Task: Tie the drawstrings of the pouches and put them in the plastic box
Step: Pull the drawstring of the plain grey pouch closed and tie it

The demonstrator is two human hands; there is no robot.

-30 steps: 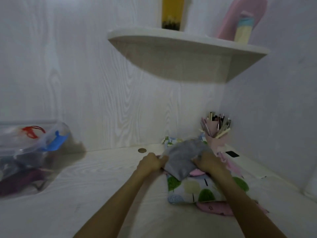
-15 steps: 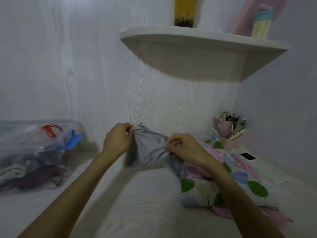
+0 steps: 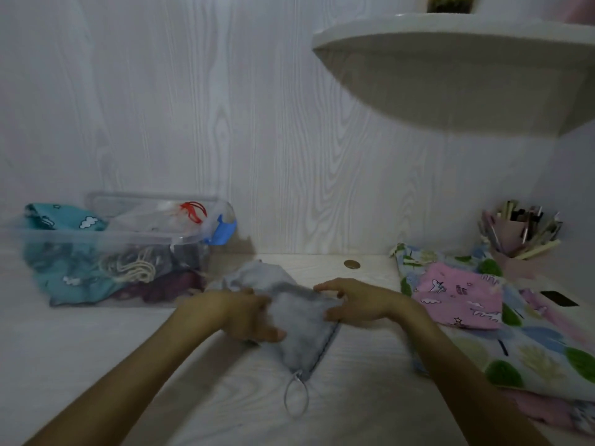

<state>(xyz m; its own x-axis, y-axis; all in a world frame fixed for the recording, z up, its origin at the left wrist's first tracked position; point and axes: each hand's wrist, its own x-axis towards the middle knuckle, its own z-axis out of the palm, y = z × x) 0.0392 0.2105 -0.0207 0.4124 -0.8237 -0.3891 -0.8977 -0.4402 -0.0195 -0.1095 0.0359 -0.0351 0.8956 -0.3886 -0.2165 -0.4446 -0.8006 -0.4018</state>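
A grey drawstring pouch (image 3: 296,320) is lying flat on the white table (image 3: 96,365), its cord loop (image 3: 296,397) trailing toward the viewer. The left hand (image 3: 251,313) and right hand (image 3: 357,302) are resting open-fingered on it, gripping nothing. The clear plastic box (image 3: 112,249) is sitting well left, holding other pouches.

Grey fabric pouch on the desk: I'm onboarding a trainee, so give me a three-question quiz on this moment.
1. True or false: the grey fabric pouch lies on the pale wooden desk.
2. The clear plastic box sits to which side of the pouch?
3. The loose grey drawstring loop is: A) near the person, B) inside the box.

Key: 1 true; 2 the person's left; 3 A.
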